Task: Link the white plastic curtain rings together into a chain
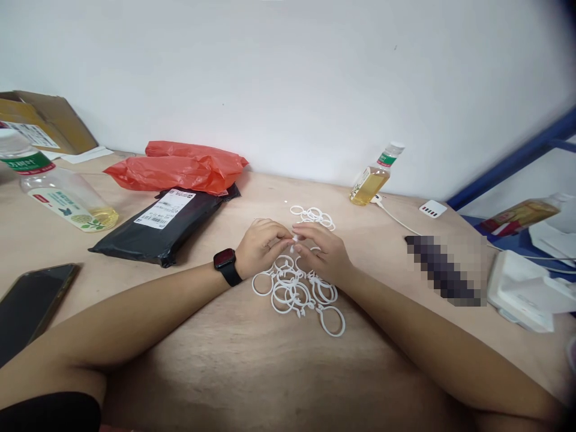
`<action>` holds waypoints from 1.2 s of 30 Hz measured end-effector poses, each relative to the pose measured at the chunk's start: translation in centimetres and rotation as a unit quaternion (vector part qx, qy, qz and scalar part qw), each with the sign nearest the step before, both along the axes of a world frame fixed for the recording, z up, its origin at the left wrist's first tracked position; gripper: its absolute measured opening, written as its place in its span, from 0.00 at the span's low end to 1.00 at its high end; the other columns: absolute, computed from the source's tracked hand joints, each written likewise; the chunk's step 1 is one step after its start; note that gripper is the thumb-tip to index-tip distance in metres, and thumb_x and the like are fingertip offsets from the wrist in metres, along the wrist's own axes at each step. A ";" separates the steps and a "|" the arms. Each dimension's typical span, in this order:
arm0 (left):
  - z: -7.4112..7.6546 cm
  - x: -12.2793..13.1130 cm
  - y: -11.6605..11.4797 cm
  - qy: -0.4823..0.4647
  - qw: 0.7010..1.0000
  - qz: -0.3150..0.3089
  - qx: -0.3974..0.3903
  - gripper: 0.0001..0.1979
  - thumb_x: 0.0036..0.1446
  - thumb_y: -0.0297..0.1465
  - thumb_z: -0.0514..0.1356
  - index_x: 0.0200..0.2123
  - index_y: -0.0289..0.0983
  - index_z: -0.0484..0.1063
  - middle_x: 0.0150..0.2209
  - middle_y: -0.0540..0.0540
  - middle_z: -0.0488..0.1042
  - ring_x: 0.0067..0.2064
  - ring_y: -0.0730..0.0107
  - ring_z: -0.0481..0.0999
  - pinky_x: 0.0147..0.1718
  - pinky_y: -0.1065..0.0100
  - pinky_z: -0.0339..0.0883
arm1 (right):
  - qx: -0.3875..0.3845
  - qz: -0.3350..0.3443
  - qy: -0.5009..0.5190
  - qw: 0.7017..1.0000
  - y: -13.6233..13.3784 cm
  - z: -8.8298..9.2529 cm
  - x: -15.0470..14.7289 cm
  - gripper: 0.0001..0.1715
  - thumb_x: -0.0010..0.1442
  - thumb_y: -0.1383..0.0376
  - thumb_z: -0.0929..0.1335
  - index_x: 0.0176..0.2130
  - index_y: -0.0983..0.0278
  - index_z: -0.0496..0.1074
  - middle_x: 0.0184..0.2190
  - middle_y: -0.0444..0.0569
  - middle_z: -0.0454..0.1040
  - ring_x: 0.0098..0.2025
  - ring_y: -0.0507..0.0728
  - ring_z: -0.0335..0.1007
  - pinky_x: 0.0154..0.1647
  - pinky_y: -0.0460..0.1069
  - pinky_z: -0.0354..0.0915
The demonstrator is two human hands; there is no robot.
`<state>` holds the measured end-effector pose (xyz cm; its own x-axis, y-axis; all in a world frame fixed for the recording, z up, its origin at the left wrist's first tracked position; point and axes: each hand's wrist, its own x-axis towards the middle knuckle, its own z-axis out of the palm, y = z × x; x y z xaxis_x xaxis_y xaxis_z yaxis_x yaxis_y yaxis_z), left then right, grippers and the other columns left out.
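My left hand [265, 245], with a black watch on the wrist, pinches a small white plastic piece at its fingertips. From the other side, my right hand [326, 251] closes its fingertips on the same white piece [295, 239]. It looks like the clip end of a curtain ring; the rest is hidden by my fingers. Below and between my hands lies a loose pile of white plastic curtain rings [284, 294] with small clips. One ring [333, 321] lies at the pile's near right. Behind my right hand is a smaller group of white rings [315, 213].
Left: a black parcel [180, 223], a red plastic bag [180, 168], a bottle [67, 201], a phone [38, 306] and a cardboard box [54, 120]. Right: another bottle [375, 177], a white charger [432, 208] with cable, a blurred dark object [443, 270] and a white box [517, 291].
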<state>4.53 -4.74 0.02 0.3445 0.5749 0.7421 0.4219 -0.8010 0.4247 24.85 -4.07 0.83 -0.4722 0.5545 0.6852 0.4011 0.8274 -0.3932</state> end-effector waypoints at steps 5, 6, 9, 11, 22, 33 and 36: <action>0.0 0.0 0.1 0.006 1.000 0.015 -0.016 0.08 0.64 0.36 0.59 0.35 0.38 0.73 0.34 0.47 0.79 0.37 0.68 0.76 0.42 0.63 0.65 | -0.045 0.013 -0.008 0.999 0.7 -0.3 0.3 0.10 0.65 0.60 0.67 0.42 0.60 0.75 0.33 0.48 0.77 0.34 0.55 0.72 0.37 0.51 0.69; 0.1 0.1 0.1 0.004 1.000 0.020 -0.023 0.08 0.64 0.35 0.59 0.35 0.38 0.73 0.34 0.47 0.79 0.37 0.68 0.76 0.42 0.63 0.65 | -0.052 -0.004 -0.005 0.999 1.0 -0.4 0.5 0.09 0.64 0.60 0.67 0.41 0.60 0.76 0.31 0.47 0.76 0.34 0.55 0.72 0.36 0.50 0.68; 0.2 0.1 0.2 -0.003 0.999 0.020 -0.040 0.06 0.64 0.33 0.59 0.35 0.37 0.73 0.34 0.47 0.78 0.37 0.68 0.75 0.42 0.63 0.65 | -0.091 -0.082 0.014 0.992 2.6 -0.8 1.5 0.07 0.62 0.62 0.69 0.39 0.61 0.77 0.31 0.46 0.75 0.30 0.53 0.68 0.33 0.49 0.66; 0.2 0.1 0.2 0.003 0.999 0.011 -0.050 0.05 0.63 0.31 0.59 0.35 0.37 0.73 0.35 0.47 0.78 0.38 0.68 0.75 0.42 0.63 0.65 | -0.118 -0.140 0.020 0.983 3.9 -1.0 2.5 0.10 0.59 0.63 0.70 0.41 0.63 0.77 0.33 0.47 0.75 0.28 0.52 0.66 0.32 0.50 0.66; -0.4 0.1 0.7 0.007 0.993 0.021 -0.112 0.04 0.61 0.30 0.59 0.36 0.37 0.73 0.36 0.46 0.78 0.40 0.66 0.76 0.42 0.62 0.66 | -0.146 0.081 -0.161 0.973 4.2 -0.2 4.4 0.21 0.48 0.77 0.64 0.39 0.62 0.78 0.34 0.46 0.76 0.33 0.52 0.70 0.35 0.47 0.66; -0.5 0.3 0.8 0.033 0.993 0.018 -0.108 0.06 0.62 0.32 0.59 0.36 0.37 0.75 0.35 0.46 0.79 0.38 0.66 0.77 0.42 0.62 0.67 | -0.245 -0.002 -0.157 0.957 4.0 0.1 4.2 0.05 0.55 0.68 0.68 0.30 0.63 0.76 0.24 0.42 0.74 0.25 0.50 0.66 0.26 0.45 0.61; -0.7 0.3 0.9 0.032 0.992 0.012 -0.117 0.08 0.61 0.34 0.61 0.41 0.37 0.75 0.38 0.45 0.80 0.40 0.65 0.78 0.43 0.61 0.68 | -0.250 -0.096 -0.032 0.963 2.7 0.5 2.6 0.07 0.57 0.62 0.69 0.32 0.64 0.76 0.23 0.43 0.75 0.22 0.50 0.65 0.23 0.45 0.60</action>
<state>4.87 -3.81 -0.67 0.3706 0.7383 0.5635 0.4726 -0.6722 0.5699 27.45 -1.37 1.29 -0.3602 0.8888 0.2833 0.5642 0.4494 -0.6926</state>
